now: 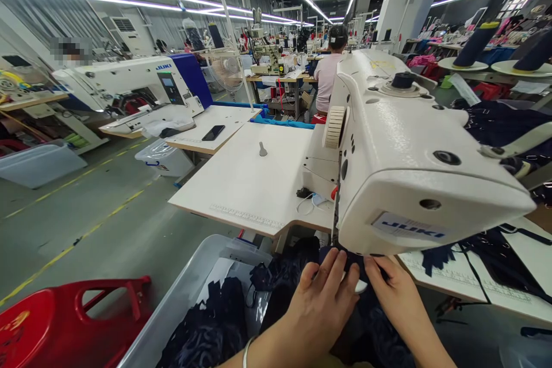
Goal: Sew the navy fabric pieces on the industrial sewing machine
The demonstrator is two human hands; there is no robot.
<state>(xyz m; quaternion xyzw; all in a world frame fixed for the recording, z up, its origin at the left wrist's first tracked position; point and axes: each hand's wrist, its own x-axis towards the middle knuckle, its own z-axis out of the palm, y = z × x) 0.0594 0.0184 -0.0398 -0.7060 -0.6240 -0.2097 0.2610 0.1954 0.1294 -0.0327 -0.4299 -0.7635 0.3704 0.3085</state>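
My left hand rests with stretched fingers on dark navy fabric, beside the needle area of a white JUKI sewing machine. It wears a bangle at the wrist. At the right end of the same fabric, my right hand is closed, thumb and bent fingers gripping the edge. The machine's head hangs just above both hands and hides part of the cloth. Below the left hand peeks a small white curved machine part. More navy fabric drops under my hands.
A clear plastic bin with navy pieces stands at lower left, near a red stool. Ahead, the white tabletop carries a small grey metal piece; beyond lies a phone. A person in pink sits ahead.
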